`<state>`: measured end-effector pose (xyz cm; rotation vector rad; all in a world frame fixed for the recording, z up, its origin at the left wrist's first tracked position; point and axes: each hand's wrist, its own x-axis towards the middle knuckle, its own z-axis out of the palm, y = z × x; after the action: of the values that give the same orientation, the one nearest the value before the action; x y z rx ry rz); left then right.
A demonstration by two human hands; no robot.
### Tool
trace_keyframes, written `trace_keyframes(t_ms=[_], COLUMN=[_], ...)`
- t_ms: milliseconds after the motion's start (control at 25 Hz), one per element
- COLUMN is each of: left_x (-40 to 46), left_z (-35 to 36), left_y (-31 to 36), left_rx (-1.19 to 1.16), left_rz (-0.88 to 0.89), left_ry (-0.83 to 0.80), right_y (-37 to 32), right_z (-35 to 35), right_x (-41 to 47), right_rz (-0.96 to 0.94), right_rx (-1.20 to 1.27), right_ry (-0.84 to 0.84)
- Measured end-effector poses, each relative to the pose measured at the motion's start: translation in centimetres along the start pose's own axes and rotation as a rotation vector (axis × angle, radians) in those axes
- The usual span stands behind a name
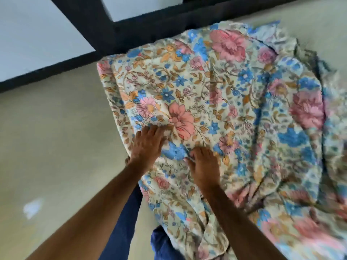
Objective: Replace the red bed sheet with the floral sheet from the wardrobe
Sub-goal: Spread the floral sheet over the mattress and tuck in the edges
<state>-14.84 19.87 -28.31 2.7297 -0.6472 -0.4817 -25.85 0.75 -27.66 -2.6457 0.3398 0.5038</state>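
The floral sheet [216, 102] is gripped by both hands low in the centre of the frame: the left hand [147, 141] lies knuckles-up with its fingertips dug into a fold, and the right hand [203, 166], just beside it, is curled on a gather of cloth, the thumb apparently pinching. Both forearms are stretched forward from the lower left. The sheet is heaped in thick, rumpled layers across the centre and right, over a pale surface that is probably the mattress [319, 19]; no red sheet is visible. Spreading appears to be in hand; next, an edge must be found and drawn outward.
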Motion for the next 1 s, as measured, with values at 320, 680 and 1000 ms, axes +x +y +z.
trace_keyframes(t_ms=[320, 680, 1000], left_x=[-2.0, -15.6, -25.1], left_z=[-1.4, 2.9, 6.1], left_y=[2.9, 9.8, 11.0], left_rx=[0.194, -0.084, 0.296], left_rz=[0.165, 0.266, 0.536], left_ry=[-0.137, -0.442, -0.502], right_y=[3.6, 5.6, 2.6], right_z=[-3.7, 0.9, 8.6], right_x=[-4.6, -24.3, -37.5], right_rz=[0.166, -0.091, 0.386], right_rx=[0.161, -0.086, -0.013], right_ry=[-0.012, 0.1, -0.146])
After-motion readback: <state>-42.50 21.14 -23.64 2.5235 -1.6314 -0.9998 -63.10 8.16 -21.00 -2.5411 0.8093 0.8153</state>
